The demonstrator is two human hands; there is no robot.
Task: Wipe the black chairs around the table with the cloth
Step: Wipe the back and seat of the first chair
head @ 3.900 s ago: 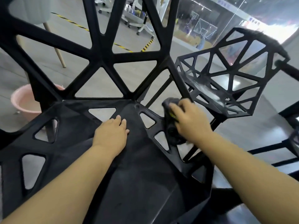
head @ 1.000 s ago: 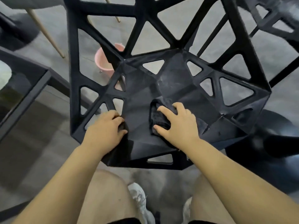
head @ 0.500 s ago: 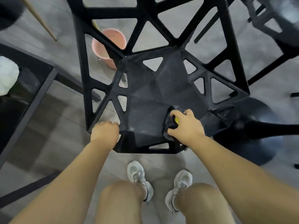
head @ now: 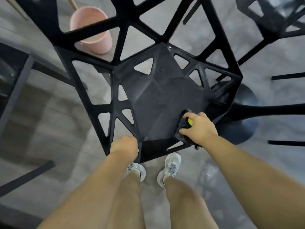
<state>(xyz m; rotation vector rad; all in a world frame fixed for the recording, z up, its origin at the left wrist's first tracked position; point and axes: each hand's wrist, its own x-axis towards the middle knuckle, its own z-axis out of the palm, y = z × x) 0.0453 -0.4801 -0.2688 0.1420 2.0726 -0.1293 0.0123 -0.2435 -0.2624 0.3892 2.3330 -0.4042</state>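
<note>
To wipe well here, the fingers [head: 189, 115] of the right hand [head: 200, 128] should spread the cloth [head: 180, 123] flatter rather than bunch it. They should then drag it in overlapping strokes from the seat's front right corner to the far side, and round each triangular hole, where dust likely gathers. These fingers are curled around the dark cloth, thumb and forefinger pinching it, with something yellow showing between them. The wad touches the seat near its front edge.

The left hand [head: 124, 144] grips the front left corner of the chair [head: 161, 96], its fingers curled over the edge, apparently steadying it. Another black chair [head: 270, 22] stands at upper right. A pink bucket [head: 92, 35] sits on the floor behind the backrest, and the worktop [head: 14, 90] is at far left.
</note>
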